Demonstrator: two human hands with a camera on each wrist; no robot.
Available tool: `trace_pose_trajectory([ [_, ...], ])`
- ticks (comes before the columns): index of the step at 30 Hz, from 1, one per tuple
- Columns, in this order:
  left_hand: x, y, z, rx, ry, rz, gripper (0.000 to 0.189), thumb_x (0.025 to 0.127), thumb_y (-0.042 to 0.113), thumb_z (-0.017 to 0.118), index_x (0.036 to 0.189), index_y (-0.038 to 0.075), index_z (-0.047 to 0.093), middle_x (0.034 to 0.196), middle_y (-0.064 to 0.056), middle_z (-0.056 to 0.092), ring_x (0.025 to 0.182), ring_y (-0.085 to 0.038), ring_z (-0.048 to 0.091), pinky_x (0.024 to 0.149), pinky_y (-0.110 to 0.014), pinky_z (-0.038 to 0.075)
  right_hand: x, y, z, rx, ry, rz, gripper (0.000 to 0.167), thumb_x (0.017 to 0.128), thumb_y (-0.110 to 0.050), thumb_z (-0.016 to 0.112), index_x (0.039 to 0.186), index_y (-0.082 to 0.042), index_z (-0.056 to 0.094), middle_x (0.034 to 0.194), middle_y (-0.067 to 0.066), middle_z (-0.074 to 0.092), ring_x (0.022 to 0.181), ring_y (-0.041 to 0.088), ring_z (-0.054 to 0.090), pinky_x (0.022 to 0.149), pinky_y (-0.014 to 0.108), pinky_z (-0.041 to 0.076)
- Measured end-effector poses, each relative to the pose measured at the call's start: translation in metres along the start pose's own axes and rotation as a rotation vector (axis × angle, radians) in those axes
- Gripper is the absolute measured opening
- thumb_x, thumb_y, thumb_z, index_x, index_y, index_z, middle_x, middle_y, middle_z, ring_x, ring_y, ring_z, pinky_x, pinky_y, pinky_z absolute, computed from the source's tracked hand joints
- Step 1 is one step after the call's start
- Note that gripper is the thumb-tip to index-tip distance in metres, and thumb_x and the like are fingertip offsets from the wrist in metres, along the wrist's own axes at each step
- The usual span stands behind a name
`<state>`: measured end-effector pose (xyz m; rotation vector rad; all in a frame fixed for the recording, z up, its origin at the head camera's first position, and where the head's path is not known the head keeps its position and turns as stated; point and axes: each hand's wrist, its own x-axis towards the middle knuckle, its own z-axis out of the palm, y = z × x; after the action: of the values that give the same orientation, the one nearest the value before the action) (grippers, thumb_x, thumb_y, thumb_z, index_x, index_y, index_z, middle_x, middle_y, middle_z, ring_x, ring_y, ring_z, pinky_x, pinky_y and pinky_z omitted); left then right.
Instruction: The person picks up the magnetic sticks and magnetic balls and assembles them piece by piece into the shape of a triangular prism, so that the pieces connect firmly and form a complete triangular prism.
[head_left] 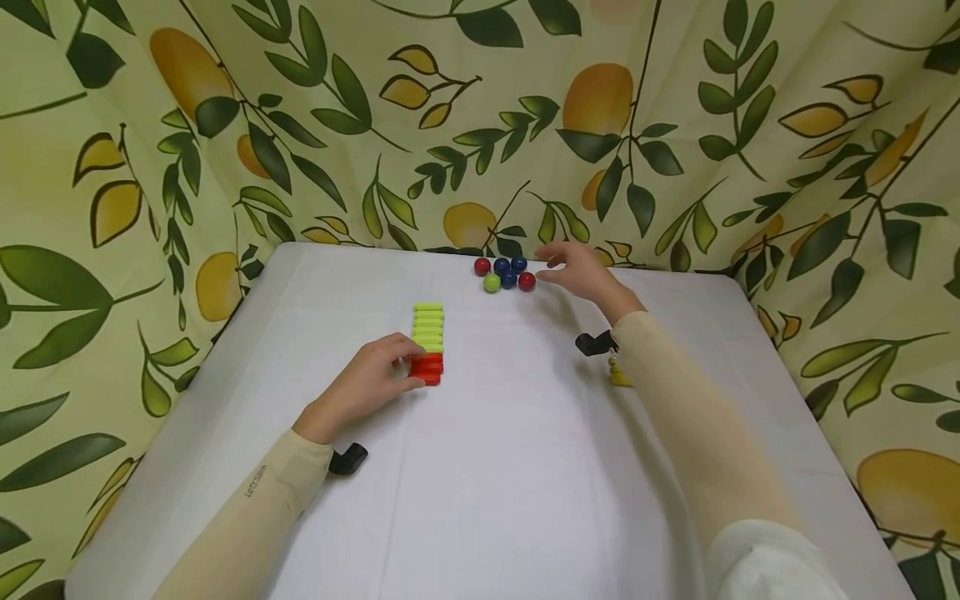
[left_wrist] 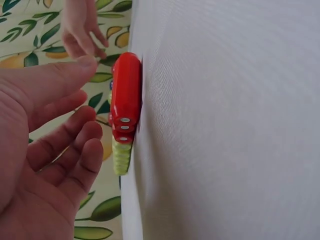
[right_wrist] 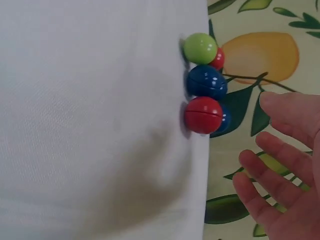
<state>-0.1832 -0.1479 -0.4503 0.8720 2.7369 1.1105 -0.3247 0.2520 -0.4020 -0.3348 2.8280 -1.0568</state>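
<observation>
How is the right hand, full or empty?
Empty: the right hand has nothing between its parted fingers; the nearest shiny red ball lies outside them.

The far balls (right_wrist: 206, 81) are smooth and glossy, catching highlights. Left of centre, the red sticks (left_wrist: 126, 85) look like shiny plastic, the lime-green sticks (head_left: 428, 327) beyond them like smooth plastic too. The white tablecloth (head_left: 495, 450) is matt and finely woven; the printed curtain (head_left: 517, 83) is cloth; the left sleeve (head_left: 240, 525) looks smooth, matt fabric.

Spread fingers (right_wrist: 268, 176) hang near a cluster of red, blue and green balls (right_wrist: 206, 81).
</observation>
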Motion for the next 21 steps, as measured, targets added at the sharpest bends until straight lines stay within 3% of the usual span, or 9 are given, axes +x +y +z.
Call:
trace_pose_trajectory([
  [10, 0.0, 0.0, 0.002, 0.029, -0.089, -0.031, 0.027, 0.093, 0.012, 0.088, 0.118, 0.011, 0.078, 0.109, 0.002, 0.067, 0.092, -0.017, 0.059, 0.083, -0.037, 0.052, 0.015, 0.015, 0.018, 0.005, -0.019, 0.065, 0.042, 0.102, -0.013, 0.077, 0.143, -0.009, 0.069, 0.142, 0.013, 0.066, 0.123, 0.034, 0.063, 0.104, 0.052, 0.052],
  [21, 0.001, -0.002, 0.001, 0.132, -0.101, -0.014, 0.023, 0.093, 0.007, 0.086, 0.116, 0.009, 0.08, 0.112, 0.003, 0.07, 0.094, -0.017, 0.062, 0.088, -0.039, 0.054, 0.021, 0.024, 0.033, -0.017, -0.008, 0.05, 0.038, 0.101, -0.015, 0.079, 0.139, -0.011, 0.072, 0.137, 0.014, 0.068, 0.114, 0.034, 0.065, 0.099, 0.049, 0.053],
])
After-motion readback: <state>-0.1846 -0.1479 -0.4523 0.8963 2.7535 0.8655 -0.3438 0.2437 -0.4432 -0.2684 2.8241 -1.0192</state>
